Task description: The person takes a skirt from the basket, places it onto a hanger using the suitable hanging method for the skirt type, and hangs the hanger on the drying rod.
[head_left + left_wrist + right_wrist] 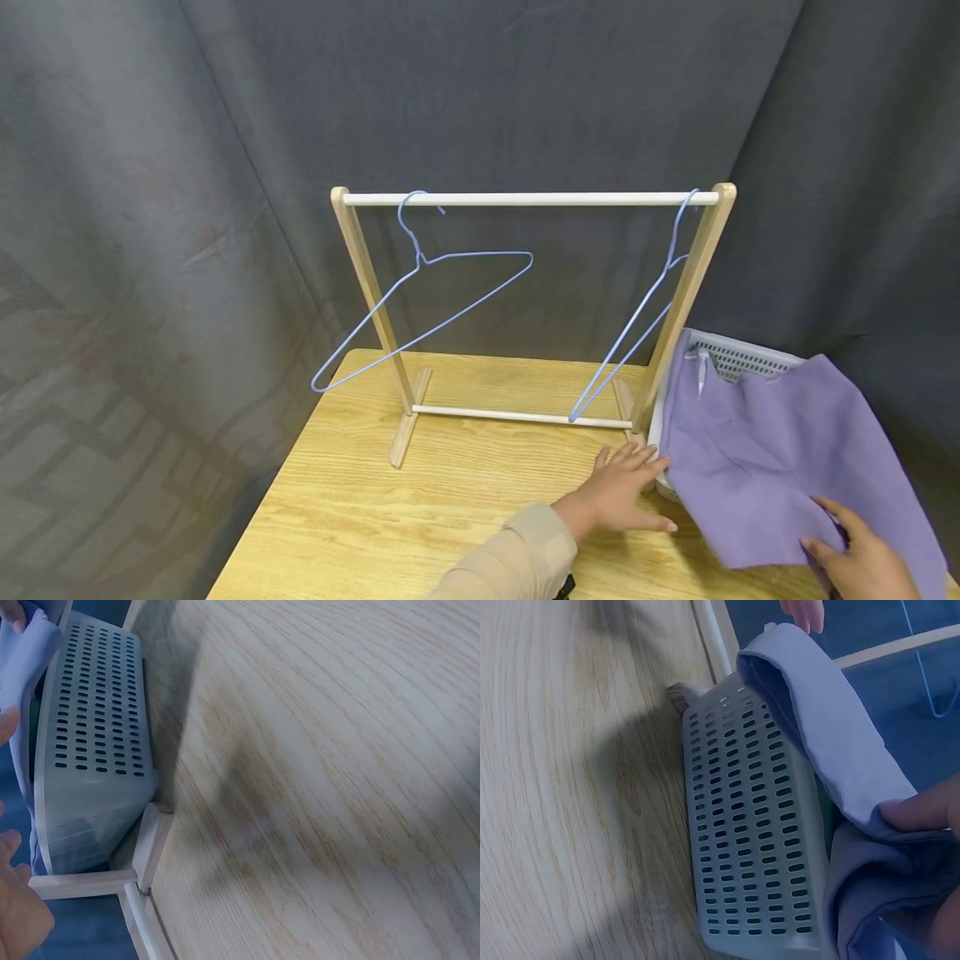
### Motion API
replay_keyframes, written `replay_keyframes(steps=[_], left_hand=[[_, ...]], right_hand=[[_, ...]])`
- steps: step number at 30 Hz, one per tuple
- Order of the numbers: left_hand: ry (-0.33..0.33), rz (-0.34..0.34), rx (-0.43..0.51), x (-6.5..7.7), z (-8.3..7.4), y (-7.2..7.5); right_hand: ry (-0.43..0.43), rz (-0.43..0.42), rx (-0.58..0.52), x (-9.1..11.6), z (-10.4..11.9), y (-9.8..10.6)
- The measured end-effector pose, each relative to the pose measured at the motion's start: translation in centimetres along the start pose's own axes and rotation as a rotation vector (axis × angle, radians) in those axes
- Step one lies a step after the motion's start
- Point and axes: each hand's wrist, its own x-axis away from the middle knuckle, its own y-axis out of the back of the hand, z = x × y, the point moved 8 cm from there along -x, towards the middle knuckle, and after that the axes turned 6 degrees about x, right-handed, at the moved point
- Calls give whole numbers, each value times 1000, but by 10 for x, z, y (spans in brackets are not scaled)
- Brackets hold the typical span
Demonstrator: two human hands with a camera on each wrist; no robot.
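A purple garment (757, 450) lies spread over a white perforated basket (742, 350) at the right, with a small white tag showing near its top edge. My right hand (862, 554) pinches its near side between thumb and fingers. In the right wrist view the thumb presses on a folded band of the garment (840, 742) above the basket's side (742, 825). My left hand (618, 492) is just left of the basket, fingers spread and fingertips close to the garment's left edge. The left wrist view shows part of this hand (22, 907) beside the basket.
A wooden rack (678, 317) with a white top bar (540, 199) stands behind the hands, its right foot close to the basket. Two light-blue wire hangers hang there, the left hanger (450, 321) and the right hanger (622, 342). Grey curtains (525, 100) surround the wooden table (360, 517).
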Motion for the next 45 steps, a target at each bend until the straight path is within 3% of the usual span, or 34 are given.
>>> replay_keyframes(steps=[5,10,17,29,34,39,41,45], left_hand=[[14,4,-18,-4,-6,0],[6,11,-64,-9,-15,-5],[-27,2,-119,-13,-24,-8],[-64,-104,-158,-17,-31,-3],[-127,-181,-90,-15,-34,3],[-171,-267,70,-15,-30,14],[-151,-296,135,-15,-26,19],[-46,-317,298,-16,-15,22]], right_hand=[[-49,-13,-31,-2,-6,0],[3,-47,-65,-2,-4,3],[-26,-5,-118,-4,-7,0],[-50,-8,-172,-4,-12,2],[-58,7,-189,-6,-14,0],[-135,55,-211,-7,-11,-3],[-198,84,-258,-8,-12,-7],[-261,110,-415,-9,-14,-15]])
